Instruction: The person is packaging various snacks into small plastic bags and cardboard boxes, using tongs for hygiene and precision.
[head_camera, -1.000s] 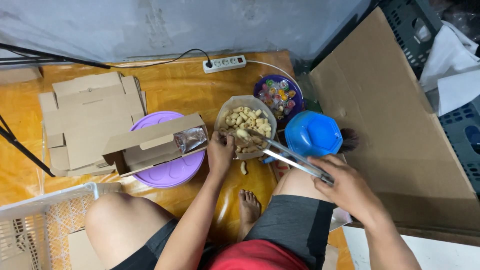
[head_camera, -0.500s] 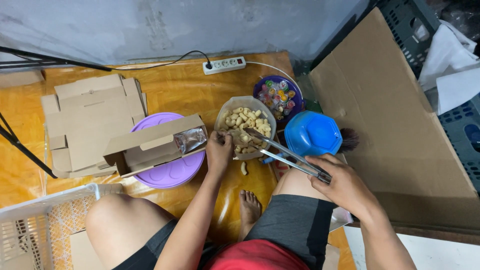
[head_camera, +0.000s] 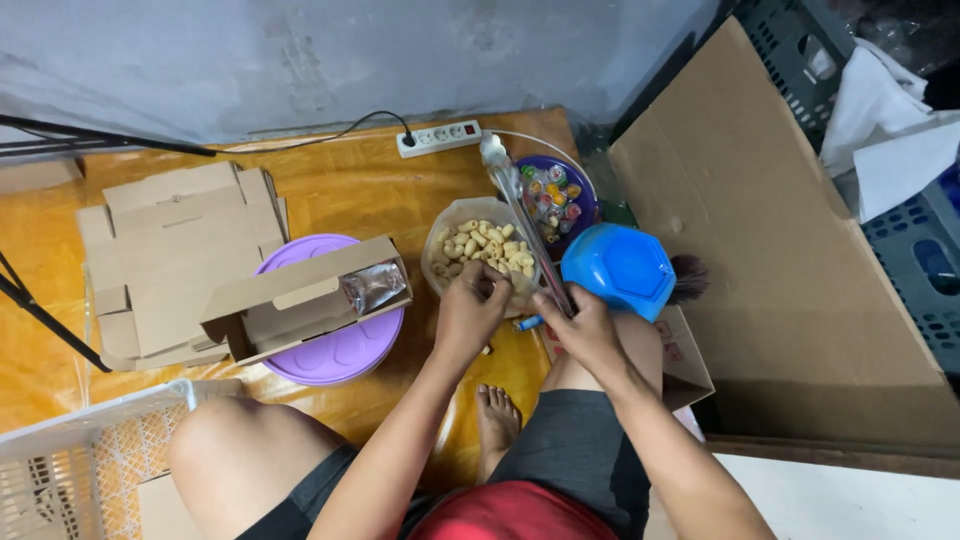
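Starting at my left, the open cardboard box (head_camera: 300, 300) with the shiny bag (head_camera: 374, 286) in it is lying on the purple lid (head_camera: 340, 350), well left of my fingers. My left hand (head_camera: 468, 312) is reaching forward, fingers curled down onto the near rim of the bag of snacks (head_camera: 478, 252); I cannot tell whether they are pinching the plastic or a piece. I am judging that bag to be soft, light and slippery, and the pale puffed pieces brittle, so the rim is the place to take hold. My right hand (head_camera: 580, 325) is closing around the handle end of the metal tongs (head_camera: 520, 215), wrist bent, tips pointing away over the bowl of coloured cups (head_camera: 560, 195). The tongs look stiff and smooth. The blue lid (head_camera: 618, 268) is sitting just right of those fingers.
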